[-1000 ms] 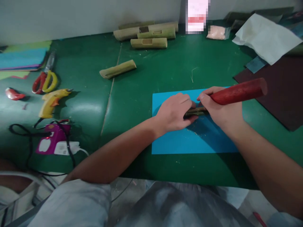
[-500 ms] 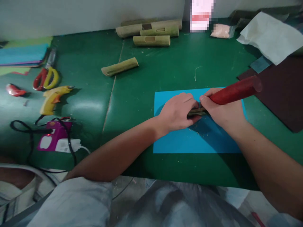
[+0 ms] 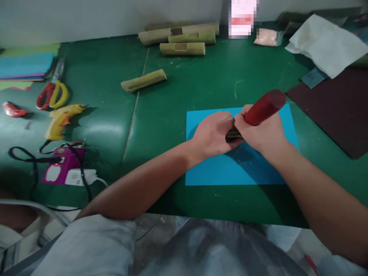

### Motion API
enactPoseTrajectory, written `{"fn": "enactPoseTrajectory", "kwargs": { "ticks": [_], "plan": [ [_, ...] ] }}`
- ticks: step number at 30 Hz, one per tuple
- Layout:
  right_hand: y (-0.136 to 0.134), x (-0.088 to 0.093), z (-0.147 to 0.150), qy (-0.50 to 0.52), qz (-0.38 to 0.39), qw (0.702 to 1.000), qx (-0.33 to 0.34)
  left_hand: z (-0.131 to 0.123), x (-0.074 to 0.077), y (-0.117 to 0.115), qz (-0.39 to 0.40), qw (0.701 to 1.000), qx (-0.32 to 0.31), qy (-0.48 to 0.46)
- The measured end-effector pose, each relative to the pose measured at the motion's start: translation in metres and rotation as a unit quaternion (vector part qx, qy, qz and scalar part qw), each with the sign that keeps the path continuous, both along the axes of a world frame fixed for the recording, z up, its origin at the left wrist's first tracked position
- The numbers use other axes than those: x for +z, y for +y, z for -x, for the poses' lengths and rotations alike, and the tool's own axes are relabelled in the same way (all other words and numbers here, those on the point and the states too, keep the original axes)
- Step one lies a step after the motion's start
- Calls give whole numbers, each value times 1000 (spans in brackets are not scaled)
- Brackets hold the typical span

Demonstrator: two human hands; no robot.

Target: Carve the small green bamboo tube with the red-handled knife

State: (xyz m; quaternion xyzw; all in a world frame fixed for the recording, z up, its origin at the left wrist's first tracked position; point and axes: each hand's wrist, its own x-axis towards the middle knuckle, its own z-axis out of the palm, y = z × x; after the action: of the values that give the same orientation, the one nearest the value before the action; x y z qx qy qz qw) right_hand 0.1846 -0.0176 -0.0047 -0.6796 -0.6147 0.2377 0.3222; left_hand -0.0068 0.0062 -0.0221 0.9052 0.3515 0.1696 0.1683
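Observation:
Over a blue sheet (image 3: 209,172), my left hand (image 3: 214,132) is wrapped round a short bamboo piece (image 3: 234,133), most of which it hides. My right hand (image 3: 263,130) is closed round a tool with a thick red handle (image 3: 264,107); its working end is hidden between the hands, so its kind cannot be told. The handle points up and to the right. Both hands meet over the bamboo, and small shavings (image 3: 244,161) lie on the sheet just below them.
Several bamboo tubes (image 3: 182,48), some with cut openings, lie at the back, with another bamboo tube (image 3: 143,80) nearer. To the left are scissors (image 3: 54,86), a yellow glue gun (image 3: 61,120) and a purple power strip (image 3: 63,165) with cables. Dark brown sheets (image 3: 336,111) lie right.
My right hand has shifted left toward my left hand. The red handle has swung left and stands steeper, covering more of the bamboo. My left hand still grips the piece.

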Motion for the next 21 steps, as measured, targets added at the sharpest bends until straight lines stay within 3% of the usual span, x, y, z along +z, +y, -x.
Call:
{"fn": "enactPoseTrajectory", "kwargs": {
  "ticks": [4,8,17,21],
  "plan": [
    [2,-19,0,11,-72,995,74,4,-2,4,2,1000,-6,-8],
    [7,-34,-3,33,-71,996,32,3,-7,7,-18,999,5,-25],
    [10,-30,-5,53,-78,996,-11,-5,-7,7,-5,1000,7,0],
    [13,-30,-12,74,-82,994,17,-3,-13,7,-4,1000,13,-5]
  ]
}}
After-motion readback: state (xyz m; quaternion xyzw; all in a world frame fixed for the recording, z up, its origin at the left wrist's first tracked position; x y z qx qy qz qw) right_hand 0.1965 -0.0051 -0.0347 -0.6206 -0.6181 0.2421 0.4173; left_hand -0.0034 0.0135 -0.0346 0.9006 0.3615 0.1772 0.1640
